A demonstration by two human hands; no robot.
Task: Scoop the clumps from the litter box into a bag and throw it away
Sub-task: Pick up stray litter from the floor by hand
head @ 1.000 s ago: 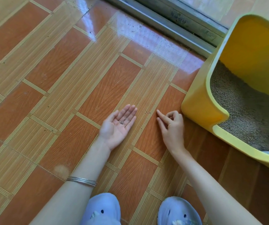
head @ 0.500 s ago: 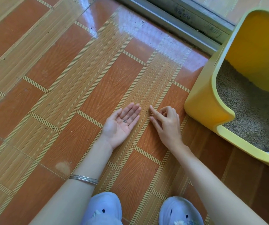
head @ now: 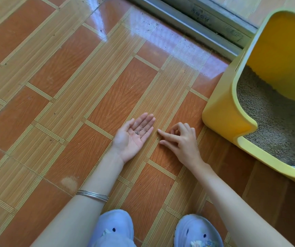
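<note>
Orange tiles point(head: 57, 111) are covering the floor. Silver bangles point(head: 92, 195) are circling the left forearm. Further right, the left hand point(head: 134, 138) is lying palm up and flat on the floor, cradling a few grey grains point(head: 138, 132). Just beside it, the right hand point(head: 180, 141) is hovering with index finger extended and the other fingers loosely curled, gripping nothing. At far right, the yellow box point(head: 223, 118) is sitting on the floor, holding litter point(head: 275, 125).
</note>
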